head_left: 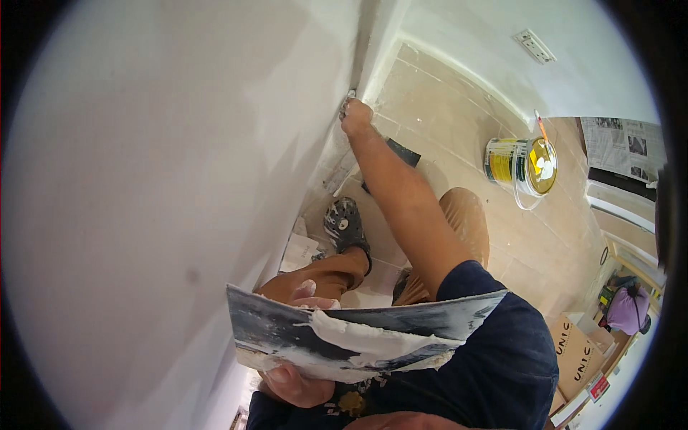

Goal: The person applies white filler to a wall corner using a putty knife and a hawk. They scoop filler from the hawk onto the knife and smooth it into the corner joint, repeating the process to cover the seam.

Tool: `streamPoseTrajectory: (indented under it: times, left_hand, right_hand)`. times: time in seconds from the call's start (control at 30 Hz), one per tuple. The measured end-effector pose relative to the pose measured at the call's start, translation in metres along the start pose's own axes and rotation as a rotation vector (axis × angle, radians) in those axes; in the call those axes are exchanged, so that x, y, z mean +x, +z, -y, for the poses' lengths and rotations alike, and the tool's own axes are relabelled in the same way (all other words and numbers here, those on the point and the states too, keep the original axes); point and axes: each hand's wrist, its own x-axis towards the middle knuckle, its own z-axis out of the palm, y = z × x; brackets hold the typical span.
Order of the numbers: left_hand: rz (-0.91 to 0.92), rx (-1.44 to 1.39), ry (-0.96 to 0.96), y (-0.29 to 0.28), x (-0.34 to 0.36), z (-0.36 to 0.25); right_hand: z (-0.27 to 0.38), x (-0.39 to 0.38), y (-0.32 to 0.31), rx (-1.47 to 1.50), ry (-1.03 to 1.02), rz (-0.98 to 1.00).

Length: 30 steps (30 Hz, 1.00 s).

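Note:
My left hand [297, 383] grips a wide, dark flat putty board [269, 330] in front of my body, thumb on the near edge and fingers on the far one. A thick ridge of white putty [365, 340] lies across the board, with more smeared along its near edge. My right arm stretches forward and down to the corner where the wall [172, 179] meets a white upright edge. There my right hand [355, 116] is closed, with white smears at its fingers. What it holds is mostly hidden and too small to name.
On the tiled floor [437, 93] a paint bucket [505, 161] stands at right, an orange-handled tool [542, 127] by it. A dark sheet [403, 152] lies past my legs. Newspaper [620, 147], cardboard boxes [573, 358] and a person in purple [628, 309] are at far right.

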Motion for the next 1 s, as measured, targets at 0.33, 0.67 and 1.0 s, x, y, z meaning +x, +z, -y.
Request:
streamPoseTrajectory:
  times: [0.33, 0.67, 1.0]
  left_hand:
    - [-0.054, -0.167, -0.049, 0.006, 0.013, 0.008]
    - [-0.057, -0.251, -0.061, 0.014, 0.010, 0.003]
    - [-0.222, -0.415, -0.166, -0.005, -0.004, 0.014]
  right_hand:
    - [0.007, 0.008, 0.004, 0.893, 0.242, -0.135]
    - [0.097, -0.010, -0.046, 1.167, 0.290, -0.472]
    - [0.205, -0.044, -0.102, 1.317, 0.320, -0.385]
